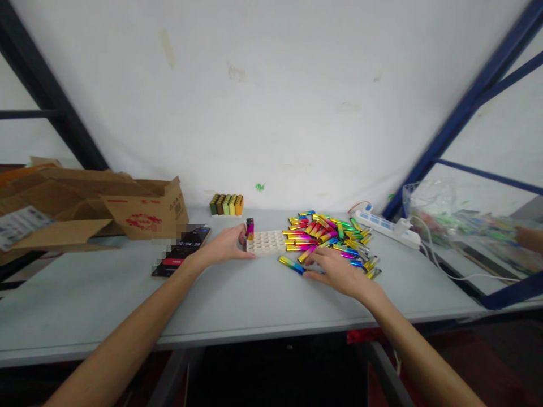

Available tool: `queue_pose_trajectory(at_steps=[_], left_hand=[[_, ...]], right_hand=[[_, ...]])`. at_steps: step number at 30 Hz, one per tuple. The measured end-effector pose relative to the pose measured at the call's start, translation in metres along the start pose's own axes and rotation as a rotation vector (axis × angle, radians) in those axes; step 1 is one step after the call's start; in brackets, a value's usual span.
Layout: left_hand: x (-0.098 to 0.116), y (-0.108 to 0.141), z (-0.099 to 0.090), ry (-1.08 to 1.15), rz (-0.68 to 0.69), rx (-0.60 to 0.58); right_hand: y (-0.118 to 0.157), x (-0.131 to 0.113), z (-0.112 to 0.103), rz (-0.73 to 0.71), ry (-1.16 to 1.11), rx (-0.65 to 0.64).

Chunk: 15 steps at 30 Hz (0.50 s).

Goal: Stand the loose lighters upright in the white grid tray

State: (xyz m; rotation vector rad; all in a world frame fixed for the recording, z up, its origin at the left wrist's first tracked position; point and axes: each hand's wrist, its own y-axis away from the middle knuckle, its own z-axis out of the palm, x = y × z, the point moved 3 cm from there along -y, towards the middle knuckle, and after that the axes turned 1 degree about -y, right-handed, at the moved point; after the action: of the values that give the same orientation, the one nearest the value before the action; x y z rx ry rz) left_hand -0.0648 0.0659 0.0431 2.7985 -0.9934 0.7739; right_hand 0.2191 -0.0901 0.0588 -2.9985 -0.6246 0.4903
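My left hand [229, 244] grips the left end of a white lighter tray [266, 243] with rows of round holes. One purple and gold lighter [250, 230] stands upright in the tray's back left corner, close to my fingertips. To the right, my right hand [337, 272] is at the front of a loose pile of shiny multicoloured lighters [322, 229]. Its thumb and fingers close on the blue end of a yellow-to-blue lighter [292, 264] lying on the table; the exact contact is partly hidden.
A second tray filled with upright lighters [227, 204] stands by the wall. On the left are a phone [182, 251] and an open cardboard box [144, 212]. A white power strip [388, 227] with a cable lies at right, beside a blue metal frame [449, 121].
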Motion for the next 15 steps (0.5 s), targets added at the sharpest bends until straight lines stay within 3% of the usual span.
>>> queue_pose_trajectory(at_steps=[3, 7, 15], left_hand=[[-0.001, 0.000, 0.001, -0.012, 0.002, -0.005], [-0.002, 0.000, 0.002, -0.006, 0.011, 0.004], [-0.002, -0.001, 0.002, -0.012, 0.004, 0.003]], right_hand=[[-0.012, 0.002, 0.005, 0.046, 0.079, 0.047], [-0.022, 0.021, 0.002, 0.080, 0.212, 0.151], [-0.039, 0.042, 0.008, -0.125, 0.329, 0.090]])
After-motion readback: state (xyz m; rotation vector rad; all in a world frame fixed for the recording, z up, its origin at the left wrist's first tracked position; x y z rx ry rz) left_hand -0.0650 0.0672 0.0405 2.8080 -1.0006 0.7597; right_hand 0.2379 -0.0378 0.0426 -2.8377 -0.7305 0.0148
